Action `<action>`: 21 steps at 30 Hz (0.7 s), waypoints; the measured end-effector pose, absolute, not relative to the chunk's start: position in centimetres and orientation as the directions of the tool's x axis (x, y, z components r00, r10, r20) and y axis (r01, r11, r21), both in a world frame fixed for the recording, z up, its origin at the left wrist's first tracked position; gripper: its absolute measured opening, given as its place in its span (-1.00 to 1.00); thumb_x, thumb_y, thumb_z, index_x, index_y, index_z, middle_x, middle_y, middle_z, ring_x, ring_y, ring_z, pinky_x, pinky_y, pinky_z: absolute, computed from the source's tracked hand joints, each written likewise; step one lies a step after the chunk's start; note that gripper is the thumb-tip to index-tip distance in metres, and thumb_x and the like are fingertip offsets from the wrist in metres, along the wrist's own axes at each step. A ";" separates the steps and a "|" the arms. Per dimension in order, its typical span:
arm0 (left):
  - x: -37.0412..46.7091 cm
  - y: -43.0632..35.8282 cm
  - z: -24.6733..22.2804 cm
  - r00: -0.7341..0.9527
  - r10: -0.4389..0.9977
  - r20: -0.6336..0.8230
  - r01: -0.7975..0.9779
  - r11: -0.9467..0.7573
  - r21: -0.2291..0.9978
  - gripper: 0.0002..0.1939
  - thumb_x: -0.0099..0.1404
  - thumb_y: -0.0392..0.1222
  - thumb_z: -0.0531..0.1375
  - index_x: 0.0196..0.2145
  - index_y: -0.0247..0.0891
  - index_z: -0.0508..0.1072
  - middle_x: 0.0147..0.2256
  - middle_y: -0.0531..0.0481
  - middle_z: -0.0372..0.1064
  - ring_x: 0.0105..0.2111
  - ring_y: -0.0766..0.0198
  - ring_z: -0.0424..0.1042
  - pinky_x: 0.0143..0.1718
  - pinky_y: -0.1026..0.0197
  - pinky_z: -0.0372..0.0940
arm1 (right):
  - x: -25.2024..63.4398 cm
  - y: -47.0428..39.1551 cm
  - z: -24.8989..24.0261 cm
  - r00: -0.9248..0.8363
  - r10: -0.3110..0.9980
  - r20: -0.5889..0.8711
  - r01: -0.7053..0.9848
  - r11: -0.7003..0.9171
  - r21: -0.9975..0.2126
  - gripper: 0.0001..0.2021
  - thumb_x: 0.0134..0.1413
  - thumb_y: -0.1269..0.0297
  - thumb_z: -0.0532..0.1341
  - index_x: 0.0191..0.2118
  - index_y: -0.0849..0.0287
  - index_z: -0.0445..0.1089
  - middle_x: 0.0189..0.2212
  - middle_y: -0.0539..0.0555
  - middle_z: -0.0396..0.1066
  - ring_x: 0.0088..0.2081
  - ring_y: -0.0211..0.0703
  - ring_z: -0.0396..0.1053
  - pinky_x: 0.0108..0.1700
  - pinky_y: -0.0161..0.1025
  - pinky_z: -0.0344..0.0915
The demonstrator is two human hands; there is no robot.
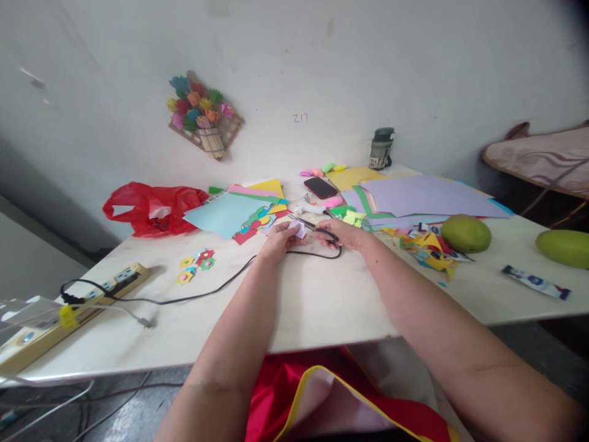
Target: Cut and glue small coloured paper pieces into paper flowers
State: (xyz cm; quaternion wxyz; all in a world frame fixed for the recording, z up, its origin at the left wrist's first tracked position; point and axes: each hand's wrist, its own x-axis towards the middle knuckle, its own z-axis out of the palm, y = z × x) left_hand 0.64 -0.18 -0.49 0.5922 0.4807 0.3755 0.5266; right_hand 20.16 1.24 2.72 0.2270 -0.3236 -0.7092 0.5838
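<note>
Near the middle of the table, my left hand is closed on a small piece of pale purple paper. My right hand grips a pair of scissors by the black handles, the blades pointing left toward the paper. Whether the blades touch the paper I cannot tell. Just behind my hands lies a white glue gun, and a black cord runs below them. Several small paper flowers rest to the left of my left hand.
A power strip lies at the left edge, with a red plastic bag behind it. Coloured sheets, a phone and a bottle are at the back. Paper scraps and green fruits lie right.
</note>
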 end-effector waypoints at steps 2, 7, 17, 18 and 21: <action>0.6 -0.2 -0.5 0.161 0.985 0.055 -0.263 -0.011 0.965 -0.79 0.06 -0.17 0.31 -0.42 -0.36 0.41 -0.51 0.01 0.40 -0.61 0.37 0.36 -0.41 0.21 0.37 | 20.1 1.1 2.8 -0.672 0.738 -0.065 0.208 0.104 -0.973 -0.79 -0.07 0.22 0.09 -0.59 0.16 0.09 -0.72 -0.08 0.12 -0.73 -0.41 0.02 -0.72 -0.41 -0.10; 0.7 -0.3 -0.4 0.145 0.989 0.035 -0.270 0.006 0.963 -0.79 0.03 -0.19 0.33 -0.44 -0.36 0.42 -0.50 0.01 0.41 -0.60 0.38 0.37 -0.42 0.25 0.37 | 19.9 0.7 3.2 -0.650 0.757 -0.064 0.213 0.100 -0.972 -0.77 -0.09 0.19 0.14 -0.58 0.16 0.10 -0.72 -0.09 0.13 -0.73 -0.43 0.02 -0.71 -0.42 -0.08; 0.6 -0.3 -0.5 0.142 0.985 0.094 -0.277 -0.052 0.959 -0.71 0.02 -0.11 0.35 -0.43 -0.31 0.33 -0.53 0.05 0.41 -0.62 0.37 0.39 -0.43 0.25 0.38 | 20.0 0.8 3.2 -0.638 0.766 -0.083 0.245 0.099 -0.965 -0.73 -0.04 0.15 0.20 -0.55 0.18 0.15 -0.73 -0.10 0.16 -0.75 -0.45 0.02 -0.74 -0.43 -0.13; 0.6 -0.3 -0.4 0.142 0.986 0.089 -0.277 -0.047 0.960 -0.70 0.02 -0.11 0.35 -0.43 -0.31 0.33 -0.53 0.06 0.41 -0.62 0.37 0.39 -0.44 0.26 0.37 | 20.0 0.7 3.3 -0.633 0.770 -0.080 0.245 0.101 -0.964 -0.72 -0.05 0.15 0.21 -0.55 0.18 0.14 -0.72 -0.10 0.16 -0.74 -0.45 0.03 -0.74 -0.44 -0.12; 0.7 -0.4 -0.2 0.122 0.990 0.066 -0.284 -0.029 0.958 -0.70 0.01 -0.14 0.36 -0.46 -0.30 0.31 -0.52 0.06 0.41 -0.61 0.36 0.41 -0.44 0.27 0.37 | 19.9 0.6 3.4 -0.630 0.774 -0.072 0.232 0.099 -0.968 -0.70 -0.03 0.16 0.22 -0.57 0.17 0.12 -0.71 -0.09 0.17 -0.74 -0.47 0.04 -0.74 -0.45 -0.09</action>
